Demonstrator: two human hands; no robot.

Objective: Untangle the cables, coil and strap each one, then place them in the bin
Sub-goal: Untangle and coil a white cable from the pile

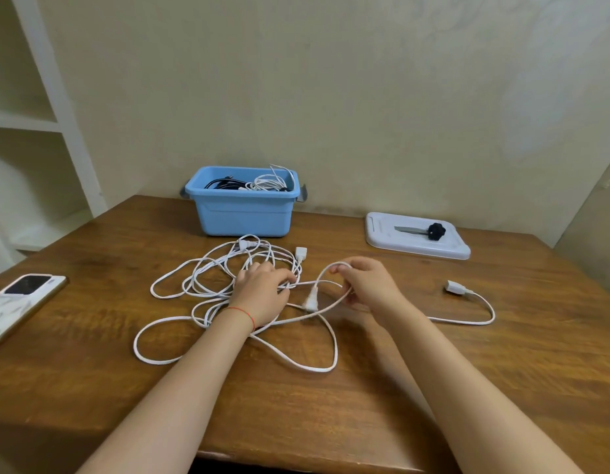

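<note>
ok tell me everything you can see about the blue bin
The blue bin is a light blue, plastic-looking rectangular tub, upright and open-topped, with a grey latch at each end. It stands on the wooden table at its far edge near the wall. Inside lie black cables and white cables. Neither hand touches it.

White cables (228, 278), blue bin (243, 213), brown wood-grain table (467, 371), white lid (416, 242).
</note>
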